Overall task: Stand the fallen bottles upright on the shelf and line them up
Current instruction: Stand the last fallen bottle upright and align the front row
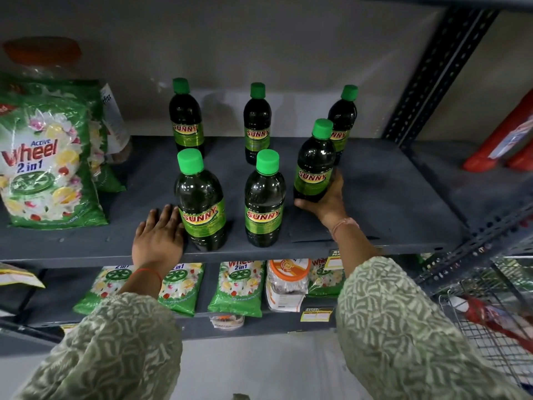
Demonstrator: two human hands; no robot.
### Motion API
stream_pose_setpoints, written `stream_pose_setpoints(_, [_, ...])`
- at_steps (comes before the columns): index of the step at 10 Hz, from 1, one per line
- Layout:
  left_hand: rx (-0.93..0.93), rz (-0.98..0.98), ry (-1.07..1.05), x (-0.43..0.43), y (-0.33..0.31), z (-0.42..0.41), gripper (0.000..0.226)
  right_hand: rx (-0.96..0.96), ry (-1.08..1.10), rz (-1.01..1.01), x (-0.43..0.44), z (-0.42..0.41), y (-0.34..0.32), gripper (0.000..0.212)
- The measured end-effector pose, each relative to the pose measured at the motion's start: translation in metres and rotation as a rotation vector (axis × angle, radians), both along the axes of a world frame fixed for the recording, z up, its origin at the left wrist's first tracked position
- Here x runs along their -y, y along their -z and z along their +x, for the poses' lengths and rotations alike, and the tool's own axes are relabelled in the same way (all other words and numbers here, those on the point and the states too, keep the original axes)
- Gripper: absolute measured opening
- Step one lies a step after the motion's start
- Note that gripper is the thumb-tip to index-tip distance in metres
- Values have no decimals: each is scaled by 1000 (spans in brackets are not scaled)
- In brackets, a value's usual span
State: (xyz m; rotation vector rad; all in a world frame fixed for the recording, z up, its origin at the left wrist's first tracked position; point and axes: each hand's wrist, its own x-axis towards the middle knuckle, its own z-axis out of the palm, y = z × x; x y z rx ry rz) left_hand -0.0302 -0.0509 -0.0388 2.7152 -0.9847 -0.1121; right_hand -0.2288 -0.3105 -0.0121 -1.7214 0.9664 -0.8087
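Several dark Sunny bottles with green caps stand upright on the grey shelf (389, 197), in a back row and a front row. My right hand (326, 202) is wrapped around the base of the front right bottle (314, 166), which leans slightly left. The front middle bottle (264, 200) stands free. My left hand (158, 232) lies flat on the shelf with fingers apart, touching the left side of the front left bottle (200, 203). Behind stand the back left bottle (186, 119), back middle bottle (256, 124) and back right bottle (343, 116).
A green Wheel detergent bag (49, 160) leans at the shelf's left. Red packs (501, 140) sit on the neighbouring shelf at right, past a perforated upright post (438, 73). More detergent bags (236, 287) and a jar (285, 284) fill the lower shelf. A wire basket (490, 313) is at lower right.
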Motion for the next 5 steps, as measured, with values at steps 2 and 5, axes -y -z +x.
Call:
stream_pose_setpoints(2, [0, -5, 12, -1, 1, 1, 50, -75, 31, -8, -5, 1, -2, 69])
stream_pose_setpoints(5, [-4, -4, 16, -2, 0, 0, 51, -73, -7, 15, -4, -3, -1, 80])
